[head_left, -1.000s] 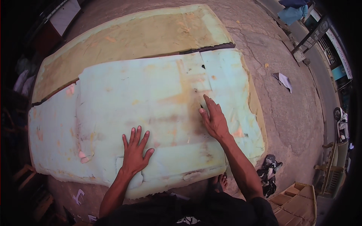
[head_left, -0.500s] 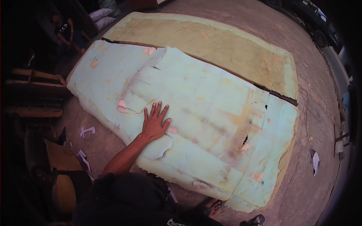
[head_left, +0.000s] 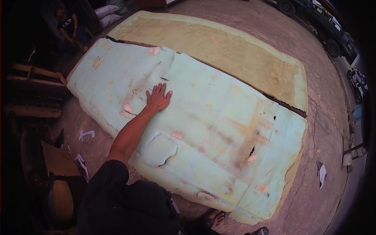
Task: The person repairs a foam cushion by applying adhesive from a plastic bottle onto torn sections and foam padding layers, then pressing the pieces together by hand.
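My left hand [head_left: 158,100] lies palm down on a large pale blue-green foam sheet [head_left: 223,105], with its fingers spread and nothing in them. Just beyond the fingertips is a small dark slit in the foam. Pink foam bits [head_left: 127,109] sit in a torn spot to the left of my wrist. Nearer to me, a ragged flap [head_left: 160,149] lifts a little from the surface. The sheet is worn, with brown stains and a hole [head_left: 252,150] toward its right side. My right hand is out of the picture.
A tan foam slab [head_left: 203,39] lies along the far side, a dark gap between it and the sheet. A person [head_left: 70,29] sits at the far left near stacked sacks [head_left: 107,15]. Wooden frames [head_left: 35,72] stand left; scraps [head_left: 322,174] lie on the ground. A truck [head_left: 333,35] stands far right.
My left hand has slid farther away across the foam, from beside the ragged flap to near the small slit. The flap now shows uncovered.
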Motion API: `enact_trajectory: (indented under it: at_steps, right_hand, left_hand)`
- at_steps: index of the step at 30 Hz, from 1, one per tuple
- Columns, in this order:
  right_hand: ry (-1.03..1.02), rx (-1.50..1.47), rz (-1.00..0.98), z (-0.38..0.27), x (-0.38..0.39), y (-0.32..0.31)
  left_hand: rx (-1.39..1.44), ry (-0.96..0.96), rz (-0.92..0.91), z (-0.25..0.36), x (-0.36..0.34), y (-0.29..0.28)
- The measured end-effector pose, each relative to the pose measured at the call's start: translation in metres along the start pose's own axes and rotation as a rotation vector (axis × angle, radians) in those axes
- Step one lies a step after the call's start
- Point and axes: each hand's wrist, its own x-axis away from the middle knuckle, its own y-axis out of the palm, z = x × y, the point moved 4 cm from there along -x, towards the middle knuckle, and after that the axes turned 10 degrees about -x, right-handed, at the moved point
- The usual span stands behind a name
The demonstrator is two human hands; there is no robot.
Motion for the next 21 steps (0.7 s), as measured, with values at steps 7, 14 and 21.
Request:
enact_trajectory:
  at_steps: [7,14,21]
  right_hand:
    - [0.072,-0.069,0.049,0.022,0.006,-0.021]
    - [0.194,-0.354,0.193,0.053,0.025,-0.077]
    - [-0.252,-1.098,0.238,-0.051,0.009,-0.133]
  left_hand:
    - [-0.041,-0.042,-0.005,0.003,-0.048,0.002]
    - [0.162,0.411,0.233,0.090,0.027,-0.026]
    - [-0.014,1.614,-0.329,0.188,0.357,-0.021]
